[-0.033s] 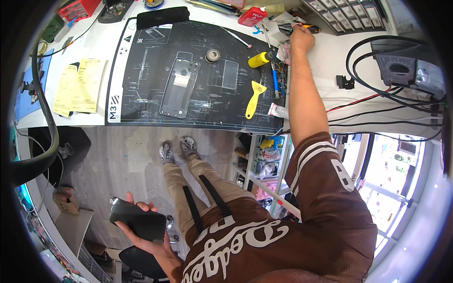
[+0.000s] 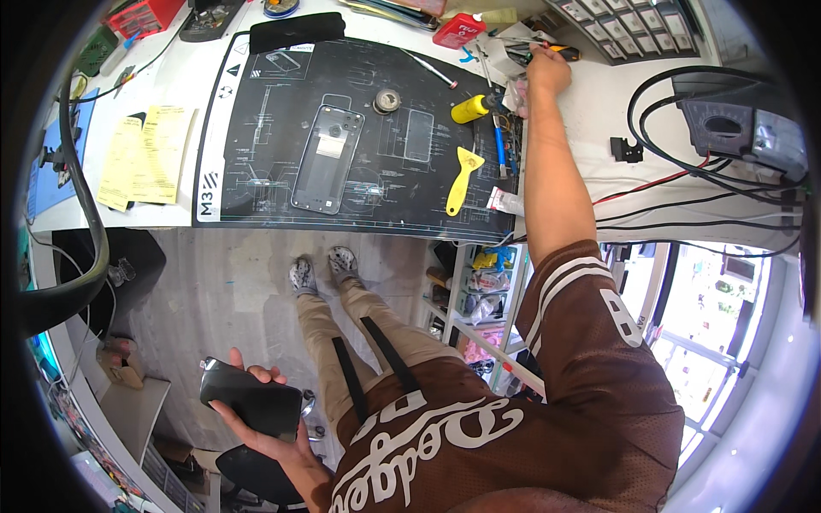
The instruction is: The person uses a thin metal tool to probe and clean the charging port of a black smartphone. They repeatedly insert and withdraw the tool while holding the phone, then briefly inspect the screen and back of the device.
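Note:
My left hand (image 2: 256, 419), low in front of my body and away from the bench, grips a black smartphone (image 2: 250, 400) by its edges, dark glass upward. At the bench's far right my right hand (image 2: 549, 73) reaches into a cluster of tools, its fingers curled and partly hidden. Beside those fingers lies an orange-and-black handled tool (image 2: 564, 53); what they hold, if anything, I cannot make out. A phone housing (image 2: 329, 162) with a pale label rests on the black work mat (image 2: 256, 192). Right of it lie a yellow scraper (image 2: 463, 181) and a yellow-handled tool (image 2: 470, 109).
A round metal tin (image 2: 386, 102), a black pouch (image 2: 295, 32) and a red bottle (image 2: 459, 31) stand toward the back. Yellow papers (image 2: 162, 154) lie left. At right are a meter (image 2: 727, 124) with looping cables and a parts drawer rack (image 2: 629, 28).

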Action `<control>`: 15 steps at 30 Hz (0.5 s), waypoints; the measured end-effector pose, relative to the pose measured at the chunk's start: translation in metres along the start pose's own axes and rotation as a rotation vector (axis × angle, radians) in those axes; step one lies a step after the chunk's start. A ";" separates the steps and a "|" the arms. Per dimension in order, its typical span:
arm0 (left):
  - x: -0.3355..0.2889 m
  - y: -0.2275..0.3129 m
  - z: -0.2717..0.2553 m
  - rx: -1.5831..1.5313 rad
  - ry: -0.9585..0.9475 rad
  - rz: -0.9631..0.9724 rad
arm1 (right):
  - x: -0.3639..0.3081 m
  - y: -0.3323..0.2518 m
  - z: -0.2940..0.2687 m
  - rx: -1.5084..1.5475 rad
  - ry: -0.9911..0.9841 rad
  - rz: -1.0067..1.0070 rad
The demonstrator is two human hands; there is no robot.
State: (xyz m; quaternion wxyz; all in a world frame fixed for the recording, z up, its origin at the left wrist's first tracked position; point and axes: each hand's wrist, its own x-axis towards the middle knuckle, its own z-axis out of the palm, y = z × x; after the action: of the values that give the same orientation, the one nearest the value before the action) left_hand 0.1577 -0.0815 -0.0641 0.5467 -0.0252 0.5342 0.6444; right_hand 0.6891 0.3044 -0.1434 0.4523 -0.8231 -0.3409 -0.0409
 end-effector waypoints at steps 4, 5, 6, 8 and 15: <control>0.001 0.001 0.006 -0.008 0.031 0.017 | 0.018 0.026 0.006 0.017 0.035 -0.047; 0.000 0.002 0.006 -0.009 0.023 0.020 | 0.016 0.021 0.007 0.041 0.025 -0.027; 0.000 0.002 0.005 -0.010 0.015 0.023 | 0.014 0.017 0.008 0.065 0.016 -0.007; 0.001 0.003 0.004 -0.018 -0.003 0.024 | 0.012 0.013 0.010 0.095 0.022 0.013; -0.001 0.005 0.014 -0.061 -0.006 0.012 | -0.007 -0.011 0.010 0.304 0.020 0.089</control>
State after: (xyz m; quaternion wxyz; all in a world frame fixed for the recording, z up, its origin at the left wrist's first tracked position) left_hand 0.1625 -0.0714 -0.0541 0.5434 -0.0364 0.5127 0.6637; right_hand 0.6751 0.3123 -0.1439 0.5765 -0.7590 -0.3018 0.0230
